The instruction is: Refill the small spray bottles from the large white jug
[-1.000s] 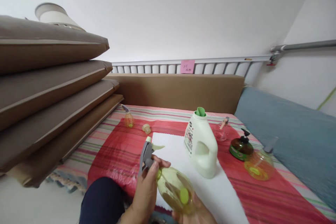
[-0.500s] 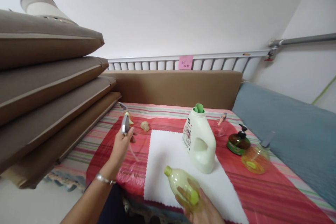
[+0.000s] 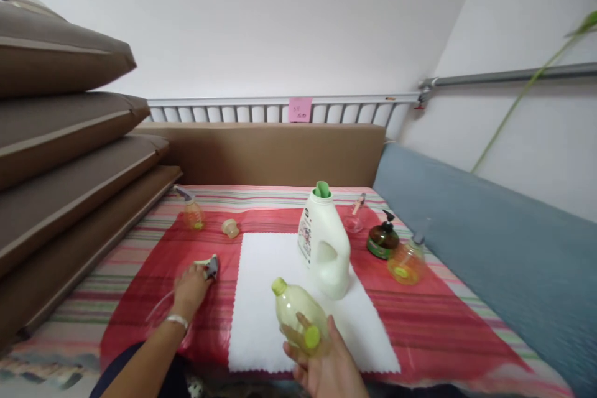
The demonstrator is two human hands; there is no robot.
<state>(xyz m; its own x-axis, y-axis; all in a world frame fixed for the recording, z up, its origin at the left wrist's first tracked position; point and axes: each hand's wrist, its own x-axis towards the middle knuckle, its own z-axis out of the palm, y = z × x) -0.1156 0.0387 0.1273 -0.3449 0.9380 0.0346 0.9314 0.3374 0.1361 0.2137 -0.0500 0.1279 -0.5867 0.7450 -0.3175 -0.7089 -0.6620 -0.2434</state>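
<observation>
My right hand (image 3: 326, 360) is wrapped round the lower part of a see-through yellow-green bottle (image 3: 298, 308). The bottle is tilted, its open neck pointing up and left, above a white scallop-edged mat (image 3: 256, 298). At the left, my left hand (image 3: 190, 291) is low over the red sheet, its fingers on a grey trigger spray head (image 3: 212, 267). A thin clear tube (image 3: 158, 308) trails from the spray head across the sheet. Behind the bottle, a large white jug (image 3: 329, 242) with a handle and a green spout stands on the mat.
A yellow spray bottle (image 3: 193, 214) and a beige cap (image 3: 230, 228) are at the back left. To the right stand a clear pink spray bottle (image 3: 353, 221), a dark pump bottle (image 3: 383, 237) and an orange-yellow spray bottle (image 3: 407, 263). Stacked brown cushions (image 3: 74, 155) rise at the left.
My left hand has lowered the spray head from mid-air to the red sheet. My right hand still holds the tilted bottle. The view has turned right.
</observation>
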